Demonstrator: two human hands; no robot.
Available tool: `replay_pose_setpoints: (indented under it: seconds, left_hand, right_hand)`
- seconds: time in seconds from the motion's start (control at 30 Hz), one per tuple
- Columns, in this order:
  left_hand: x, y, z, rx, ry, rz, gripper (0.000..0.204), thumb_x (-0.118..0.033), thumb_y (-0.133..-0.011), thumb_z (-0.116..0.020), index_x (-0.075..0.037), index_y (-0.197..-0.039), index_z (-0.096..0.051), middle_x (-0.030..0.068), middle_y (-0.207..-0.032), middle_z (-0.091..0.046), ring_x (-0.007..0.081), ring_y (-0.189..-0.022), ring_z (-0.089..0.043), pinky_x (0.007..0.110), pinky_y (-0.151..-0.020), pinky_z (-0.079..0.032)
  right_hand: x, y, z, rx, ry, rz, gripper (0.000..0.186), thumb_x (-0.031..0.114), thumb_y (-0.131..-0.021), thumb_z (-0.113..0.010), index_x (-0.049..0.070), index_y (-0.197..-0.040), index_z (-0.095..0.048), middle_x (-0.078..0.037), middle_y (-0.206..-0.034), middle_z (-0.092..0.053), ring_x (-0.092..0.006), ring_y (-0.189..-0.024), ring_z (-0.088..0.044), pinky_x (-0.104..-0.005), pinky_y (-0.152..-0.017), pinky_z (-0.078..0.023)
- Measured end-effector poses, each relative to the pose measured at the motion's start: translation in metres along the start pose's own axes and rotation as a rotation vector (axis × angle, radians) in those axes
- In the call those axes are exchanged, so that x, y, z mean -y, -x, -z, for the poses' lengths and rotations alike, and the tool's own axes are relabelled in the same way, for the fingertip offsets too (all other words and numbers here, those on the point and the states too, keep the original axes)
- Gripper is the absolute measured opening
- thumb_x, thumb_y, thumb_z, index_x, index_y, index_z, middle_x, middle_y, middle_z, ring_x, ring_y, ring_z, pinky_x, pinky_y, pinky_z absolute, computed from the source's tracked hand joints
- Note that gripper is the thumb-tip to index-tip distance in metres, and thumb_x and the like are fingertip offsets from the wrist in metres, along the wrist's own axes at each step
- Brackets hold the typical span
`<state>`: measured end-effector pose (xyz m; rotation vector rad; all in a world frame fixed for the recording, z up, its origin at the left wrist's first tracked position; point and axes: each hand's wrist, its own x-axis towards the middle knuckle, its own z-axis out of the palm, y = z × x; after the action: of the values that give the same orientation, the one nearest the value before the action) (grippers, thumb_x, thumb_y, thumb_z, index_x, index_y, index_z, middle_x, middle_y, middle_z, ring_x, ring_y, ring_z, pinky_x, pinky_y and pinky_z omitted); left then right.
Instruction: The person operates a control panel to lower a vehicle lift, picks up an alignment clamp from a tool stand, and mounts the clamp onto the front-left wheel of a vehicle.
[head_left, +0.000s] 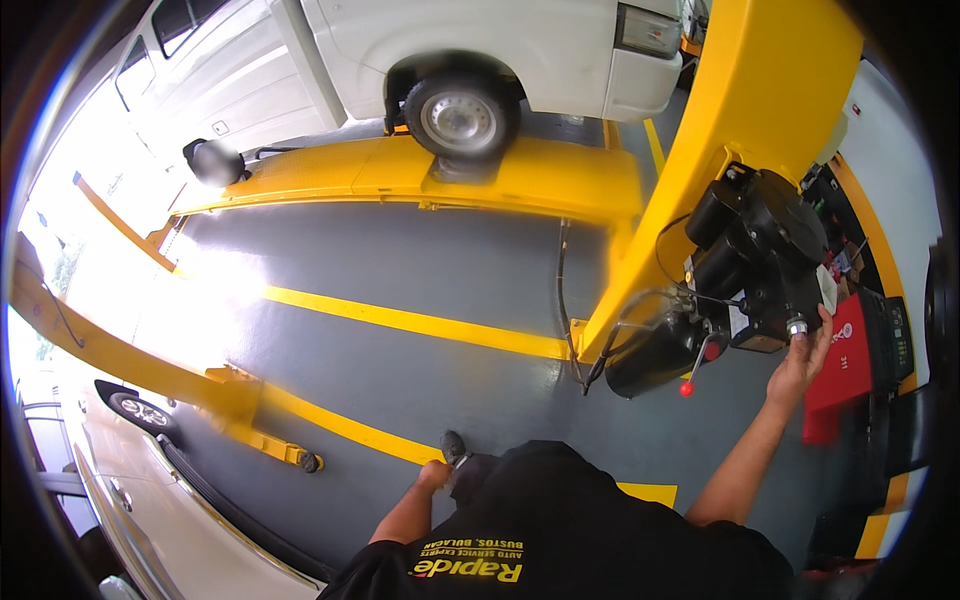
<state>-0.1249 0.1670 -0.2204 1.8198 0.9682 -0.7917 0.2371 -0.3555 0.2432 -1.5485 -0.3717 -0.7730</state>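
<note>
My right hand (797,365) reaches up to the black power unit (785,230) on the yellow lift post (757,70), a fingertip on the silver button (797,328) at its lower end and other fingers extended along its side, open. Red-knobbed levers (687,388) hang to the left of that hand, beside a black cylinder (648,365). My left hand (435,474) is low by my leg, above my dark shoe (452,445), fingers curled; what they hold, if anything, is hidden.
A white van (540,50) stands over a yellow ramp (300,175). A silver car (150,510) is at lower left, beside a yellow lift arm (130,355). A red tool cabinet (835,370) stands right of the post. Yellow lines cross the grey floor (400,260).
</note>
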Motion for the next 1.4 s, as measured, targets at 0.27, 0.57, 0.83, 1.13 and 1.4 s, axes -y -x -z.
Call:
replay_pose_setpoints:
  seconds: [0.27,0.57,0.83,1.13,1.4]
  left_hand:
    - [0.027,-0.033,-0.012,0.029,-0.283,-0.244,0.028,-0.027,-0.089,-0.058,-0.005,-0.100,-0.071,0.0123,-0.091,-0.073,0.0250,-0.083,-0.073,0.038,-0.071,-0.059]
    - [-0.004,0.023,-0.014,0.114,-0.407,-0.118,0.026,-0.023,-0.091,-0.055,-0.006,-0.100,-0.071,0.0141,-0.090,-0.073,0.0277,-0.084,-0.073,0.039,-0.073,-0.058]
    - [-0.019,0.028,-0.013,-0.034,-0.276,-0.014,0.023,-0.021,-0.090,-0.056,-0.009,-0.094,-0.075,0.0131,-0.096,-0.074,0.0316,-0.093,-0.072,0.041,-0.078,-0.059]
    - [-0.019,0.026,-0.014,-0.053,-0.487,-0.190,0.026,-0.023,-0.087,-0.056,-0.009,-0.098,-0.075,0.0178,-0.100,-0.072,0.0365,-0.097,-0.070,0.043,-0.084,-0.058]
    - [0.004,0.014,-0.025,-0.158,-0.409,-0.178,0.033,-0.031,-0.093,-0.049,-0.012,-0.100,-0.075,0.0142,-0.104,-0.072,0.0358,-0.100,-0.069,0.046,-0.086,-0.056]
  right_hand:
    - [0.004,-0.001,-0.002,0.000,-0.013,-0.019,0.052,0.001,-0.094,-0.051,0.004,-0.145,-0.043,-0.012,-0.149,-0.041,-0.0206,-0.130,-0.044,-0.0319,-0.109,-0.033]
    - [0.000,0.001,-0.007,-0.010,0.013,0.023,0.053,0.006,-0.093,-0.055,0.005,-0.145,-0.043,-0.013,-0.149,-0.041,-0.0231,-0.132,-0.043,-0.0356,-0.111,-0.031]
    - [0.000,0.000,0.000,-0.057,0.030,0.062,0.049,0.008,-0.096,-0.050,0.001,-0.144,-0.044,-0.017,-0.150,-0.040,-0.0266,-0.135,-0.040,-0.0371,-0.112,-0.031]
    - [0.000,-0.001,-0.003,-0.053,-0.024,0.013,0.048,0.009,-0.096,-0.051,0.002,-0.144,-0.044,-0.017,-0.147,-0.042,-0.0258,-0.131,-0.043,-0.0363,-0.111,-0.032]
    - [-0.001,-0.001,-0.007,-0.060,-0.014,0.013,0.050,0.003,-0.095,-0.050,0.004,-0.144,-0.043,-0.012,-0.152,-0.038,-0.0249,-0.140,-0.036,-0.0369,-0.115,-0.027]
